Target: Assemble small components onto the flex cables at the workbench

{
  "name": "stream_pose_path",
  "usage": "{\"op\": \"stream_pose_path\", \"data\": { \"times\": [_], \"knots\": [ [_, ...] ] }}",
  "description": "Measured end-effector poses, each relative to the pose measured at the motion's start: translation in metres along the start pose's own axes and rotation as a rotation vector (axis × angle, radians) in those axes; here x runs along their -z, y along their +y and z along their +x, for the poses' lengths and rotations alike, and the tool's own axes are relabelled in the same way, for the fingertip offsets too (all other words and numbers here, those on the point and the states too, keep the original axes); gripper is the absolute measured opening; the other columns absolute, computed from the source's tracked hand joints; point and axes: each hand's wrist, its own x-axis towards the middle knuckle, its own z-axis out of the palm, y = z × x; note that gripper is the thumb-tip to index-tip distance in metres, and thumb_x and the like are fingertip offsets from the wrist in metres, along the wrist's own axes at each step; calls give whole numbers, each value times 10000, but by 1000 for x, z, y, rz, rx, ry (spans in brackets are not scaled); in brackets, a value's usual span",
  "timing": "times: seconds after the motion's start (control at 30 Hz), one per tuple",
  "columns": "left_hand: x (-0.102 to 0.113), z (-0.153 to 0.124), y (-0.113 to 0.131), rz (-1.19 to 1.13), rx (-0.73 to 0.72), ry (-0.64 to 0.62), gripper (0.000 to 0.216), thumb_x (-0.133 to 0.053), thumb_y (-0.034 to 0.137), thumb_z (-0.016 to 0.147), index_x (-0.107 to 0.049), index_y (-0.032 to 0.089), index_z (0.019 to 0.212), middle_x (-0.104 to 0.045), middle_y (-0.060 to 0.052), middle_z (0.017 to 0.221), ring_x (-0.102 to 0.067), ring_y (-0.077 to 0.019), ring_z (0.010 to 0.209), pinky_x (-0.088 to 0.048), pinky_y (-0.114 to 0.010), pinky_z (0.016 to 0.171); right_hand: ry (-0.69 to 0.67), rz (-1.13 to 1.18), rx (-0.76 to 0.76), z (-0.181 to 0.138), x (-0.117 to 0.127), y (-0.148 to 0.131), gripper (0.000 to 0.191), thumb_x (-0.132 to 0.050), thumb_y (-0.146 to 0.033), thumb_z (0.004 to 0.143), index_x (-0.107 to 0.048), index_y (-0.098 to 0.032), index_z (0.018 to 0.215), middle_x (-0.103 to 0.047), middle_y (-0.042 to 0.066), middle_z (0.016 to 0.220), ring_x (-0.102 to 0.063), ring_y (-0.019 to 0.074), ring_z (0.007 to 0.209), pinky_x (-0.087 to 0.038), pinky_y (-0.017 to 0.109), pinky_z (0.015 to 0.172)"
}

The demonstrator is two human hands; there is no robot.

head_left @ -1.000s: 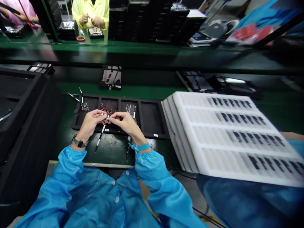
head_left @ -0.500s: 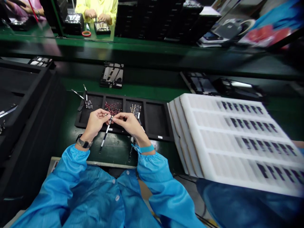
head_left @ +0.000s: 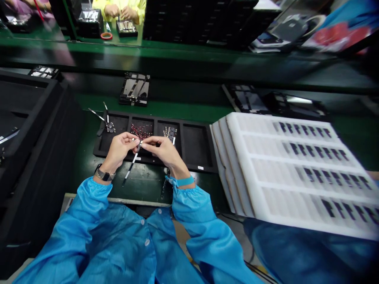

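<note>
My left hand (head_left: 122, 149) and my right hand (head_left: 164, 153) meet over the front of a black compartment tray (head_left: 197, 148). Both pinch the upper end of a thin black-and-white flex cable strip (head_left: 132, 165), whose free end slants down toward me past the tray's front edge. Fingertips partly cover the small part at its top. Just behind my fingers, one compartment holds tiny red and dark components (head_left: 142, 131). Small metallic parts (head_left: 169, 133) lie in the compartment by my right hand. In the left compartment rests a small board with strips (head_left: 110, 126).
White foam trays (head_left: 251, 165) with rows of dark pieces are stacked at right. Black trays (head_left: 63, 130) pile up at left. A device assembly (head_left: 135, 89) lies behind my tray; more lie back right. Across the bench, a person in yellow handles a similar assembly (head_left: 126, 28).
Both hands still pinch the strip, and its lower end has swung slightly left. My right hand's fingers lie a little straighter. The whole view has shifted slightly.
</note>
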Motion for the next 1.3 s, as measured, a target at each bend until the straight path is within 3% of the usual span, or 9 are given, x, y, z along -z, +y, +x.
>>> {"op": "stream_pose_path", "data": {
  "times": [0.1,0.17,0.3,0.47,0.67,0.93,1.17,1.3],
  "knots": [
    [13,5,8,-90,-35,92,278,-904,287,664,-734,147,833,-685,-7,674,-606,-111,551,-463,-236,528,142,-145,85,4,0,3,259,-791,-425,886,-832,-195,998,-779,56,889,-602,182,730,-454,315,667],
    [25,8,15,-169,-67,192,247,-876,235,652,-760,143,850,-699,-13,723,-624,-106,595,-464,-218,540,156,-284,99,8,-3,6,130,-766,-309,906,-823,-203,954,-788,64,931,-639,201,770,-480,336,726],
    [49,13,24,-286,-96,314,163,-820,175,693,-774,149,847,-718,-32,785,-666,-114,702,-501,-203,610,32,-586,131,17,-17,7,113,-751,-141,901,-806,-215,965,-774,85,1040,-703,252,951,-504,375,882],
    [67,14,28,-392,-147,322,114,-803,152,758,-711,184,817,-693,-13,791,-619,-95,655,-461,-196,558,-79,-805,93,31,-35,4,85,-741,-162,936,-793,-213,981,-743,103,1048,-703,286,1017,-507,377,880],
    [72,14,28,-448,-132,308,95,-763,125,817,-699,195,819,-660,-13,786,-583,-97,636,-438,-204,523,-78,-777,105,38,-39,16,98,-720,-152,930,-756,-210,860,-728,84,991,-680,233,914,-498,337,829],
    [73,11,32,-475,-131,289,122,-718,79,872,-730,200,877,-644,-15,805,-568,-99,643,-430,-211,527,225,-614,148,41,-16,18,103,-651,-143,959,-737,-196,938,-739,73,966,-689,234,900,-507,356,868],
    [78,11,35,-516,-167,234,227,-707,53,890,-775,220,1029,-696,-14,890,-639,-96,731,-509,-218,661,107,-856,28,60,-31,11,88,-734,-151,925,-774,-212,975,-721,106,1036,-684,286,957,-503,387,847],
    [76,10,36,-575,-155,237,228,-688,24,891,-787,192,1008,-692,-15,871,-628,-78,709,-494,-185,640,142,-846,43,63,-35,12,80,-723,-155,933,-773,-213,912,-716,111,1057,-696,287,971,-510,387,847]
  ]
}}
